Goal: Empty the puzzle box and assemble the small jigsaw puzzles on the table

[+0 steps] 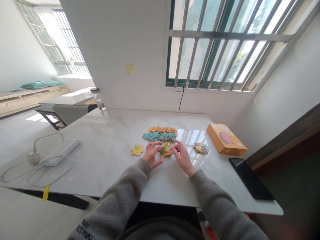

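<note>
Between my hands, close to the table top, is a small cluster of yellow and green jigsaw pieces. My left hand curves round its left side, thumb and forefinger at its edges. From the right, my right hand has its thumb and fingertips closed at the cluster's right edge; the fingers partly cover what they pinch. A separate yellow jigsaw piece lies left of my left hand. Just beyond my hands are a heap of teal jigsaw pieces and a row of orange jigsaw pieces.
Right of my right hand sits a small pile of jigsaw pieces. An orange box and a black phone lie farther right. A white power strip with cables is at the left, a bottle at the back left corner.
</note>
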Available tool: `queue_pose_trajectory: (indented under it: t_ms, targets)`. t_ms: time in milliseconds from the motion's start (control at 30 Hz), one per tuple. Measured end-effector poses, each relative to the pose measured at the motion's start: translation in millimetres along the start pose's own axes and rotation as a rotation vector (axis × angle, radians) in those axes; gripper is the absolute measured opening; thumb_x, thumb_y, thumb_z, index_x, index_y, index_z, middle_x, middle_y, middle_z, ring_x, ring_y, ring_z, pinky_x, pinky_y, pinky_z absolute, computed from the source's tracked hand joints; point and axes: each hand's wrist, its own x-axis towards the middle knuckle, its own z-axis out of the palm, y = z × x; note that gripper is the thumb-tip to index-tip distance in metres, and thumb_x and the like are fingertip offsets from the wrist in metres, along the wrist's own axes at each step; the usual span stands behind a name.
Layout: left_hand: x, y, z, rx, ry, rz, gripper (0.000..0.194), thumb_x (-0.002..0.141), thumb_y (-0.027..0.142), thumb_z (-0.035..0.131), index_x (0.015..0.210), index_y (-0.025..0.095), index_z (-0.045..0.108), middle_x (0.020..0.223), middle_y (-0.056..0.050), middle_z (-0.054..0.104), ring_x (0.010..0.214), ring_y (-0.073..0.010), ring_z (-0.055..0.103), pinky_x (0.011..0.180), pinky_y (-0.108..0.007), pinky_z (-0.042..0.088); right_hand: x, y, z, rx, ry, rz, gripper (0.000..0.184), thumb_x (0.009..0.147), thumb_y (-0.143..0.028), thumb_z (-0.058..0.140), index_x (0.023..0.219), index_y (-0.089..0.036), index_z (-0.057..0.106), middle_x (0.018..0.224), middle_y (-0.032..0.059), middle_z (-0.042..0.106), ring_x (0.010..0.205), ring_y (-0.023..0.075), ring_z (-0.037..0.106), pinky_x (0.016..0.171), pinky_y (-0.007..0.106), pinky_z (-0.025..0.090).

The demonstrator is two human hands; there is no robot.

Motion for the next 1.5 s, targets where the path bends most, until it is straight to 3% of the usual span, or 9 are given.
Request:
queue_pose_trajectory:
  t_ms: [133,333,533,833,1000,1167,1300,1500]
  targets:
    - [-10,-29,-27.0,0.054,0.034,-0.075,0.04,0.066,0.012,0.064,0.104,0.024,0.062,0.123,-0.007,0.062,0.113,-0.0293,0.051,0.101,-0.047,0.041,2,5,-9,-0.076,0.098,-0.052,0.039,0.094,-0.038,0.052,0.129,-0.021,0.053,0.087,0.0027,0.065,0.08,0.0185,0.06,0.07,0.032,0.048]
    - [-45,-91,-77.8,0.165,-0.082,-0.234,0.033,0.065,0.015,0.06,0.096,0.025,0.065,0.121,-0.004,0.066,0.112,-0.0299,0.052,0.099,-0.048,0.041,1,6,-13,-0.158,0.087,-0.091,0.037,0.095,-0.033,0.049,0.129,-0.021,0.052,0.084,0.0017,0.063,0.075,0.0174,0.057,0.07,0.031,0.046]
    - [-51,-112,-83.2,0.166,-0.163,-0.252,0.034,0.064,0.016,0.058,0.096,0.024,0.066,0.122,-0.005,0.067,0.112,-0.0302,0.054,0.098,-0.049,0.044,0,4,-11,-0.197,0.057,-0.113,0.036,0.094,-0.031,0.048,0.129,-0.021,0.051,0.084,0.0015,0.063,0.076,0.0177,0.058,0.074,0.033,0.047]
    - [-46,-102,-77.0,0.166,-0.221,-0.327,0.032,0.064,0.014,0.055,0.093,0.023,0.066,0.12,-0.006,0.067,0.113,-0.0312,0.055,0.101,-0.053,0.043,0,8,-13,-0.274,-0.004,-0.148,0.031,0.093,-0.024,0.049,0.122,-0.021,0.059,0.087,0.0035,0.064,0.08,0.0189,0.059,0.076,0.034,0.047]
    - [-44,-102,-79.6,0.18,-0.278,-0.399,0.03,0.066,0.014,0.055,0.094,0.023,0.065,0.124,-0.007,0.064,0.12,-0.0339,0.053,0.104,-0.057,0.039,1,9,-13,-0.373,-0.085,-0.223,0.025,0.093,-0.019,0.049,0.112,-0.022,0.065,0.105,0.008,0.063,0.1,0.0233,0.057,0.089,0.04,0.048]
    - [-41,-92,-76.3,0.167,-0.192,-0.333,0.032,0.07,0.014,0.057,0.1,0.023,0.063,0.135,-0.009,0.057,0.124,-0.0342,0.049,0.102,-0.056,0.039,1,18,-11,-0.503,-0.136,-0.271,0.027,0.091,-0.015,0.052,0.115,-0.022,0.063,0.12,0.0101,0.062,0.114,0.0274,0.052,0.102,0.047,0.044]
    - [-27,-60,-53.8,0.15,-0.102,-0.224,0.021,0.08,0.022,0.058,0.101,0.023,0.061,0.118,-0.007,0.065,0.115,-0.0301,0.053,0.1,-0.051,0.041,1,22,-10,-0.563,-0.171,-0.273,0.026,0.09,-0.015,0.054,0.113,-0.023,0.064,0.121,0.009,0.062,0.114,0.0279,0.052,0.101,0.048,0.044]
    - [2,-14,-1.6,0.063,-0.103,-0.163,0.024,0.085,0.028,0.064,0.107,0.022,0.06,0.114,-0.008,0.063,0.11,-0.0272,0.055,0.098,-0.045,0.044,0,21,-10,-0.574,-0.184,-0.281,0.026,0.09,-0.015,0.054,0.114,-0.023,0.063,0.121,0.0089,0.063,0.115,0.0274,0.052,0.1,0.048,0.044]
